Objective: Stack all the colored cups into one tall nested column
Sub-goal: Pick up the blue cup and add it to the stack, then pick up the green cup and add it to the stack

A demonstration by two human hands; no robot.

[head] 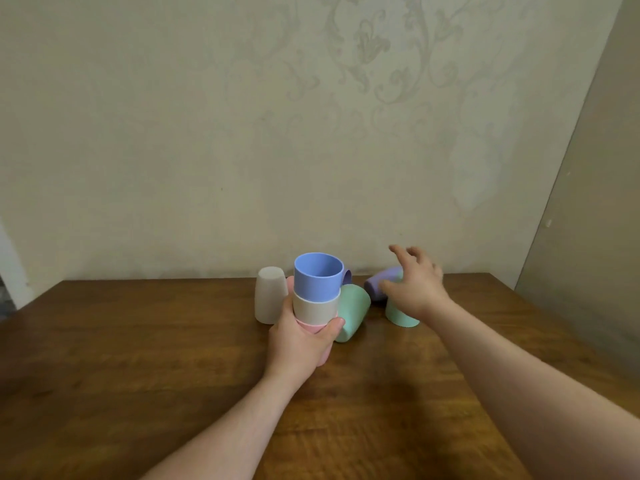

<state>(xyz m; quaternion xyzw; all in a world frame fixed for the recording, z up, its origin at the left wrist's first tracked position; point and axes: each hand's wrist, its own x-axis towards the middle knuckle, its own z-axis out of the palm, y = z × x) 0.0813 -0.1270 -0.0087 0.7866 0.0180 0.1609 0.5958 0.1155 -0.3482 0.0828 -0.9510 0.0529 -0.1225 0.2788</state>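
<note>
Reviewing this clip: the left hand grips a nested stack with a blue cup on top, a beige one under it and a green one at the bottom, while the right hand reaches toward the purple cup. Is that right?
Not quite. In the head view the bottom cup of the stack is pink, not green. The rest holds: the left hand grips it, blue cup on top, beige cup beneath, and the right hand reaches toward the purple cup.

Near half of table [173, 375] clear; cups crowd far edge: beige cup [270, 296], green cup [351, 313], purple cup [381, 284]

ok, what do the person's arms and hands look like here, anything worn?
Both are bare: the left hand and right hand wear no gloves, and no rings, watch or wristbands show. Both forearms are uncovered to the frame edge, with no sleeves in view. No markings are visible; the right fingers are slightly motion-blurred.
</note>
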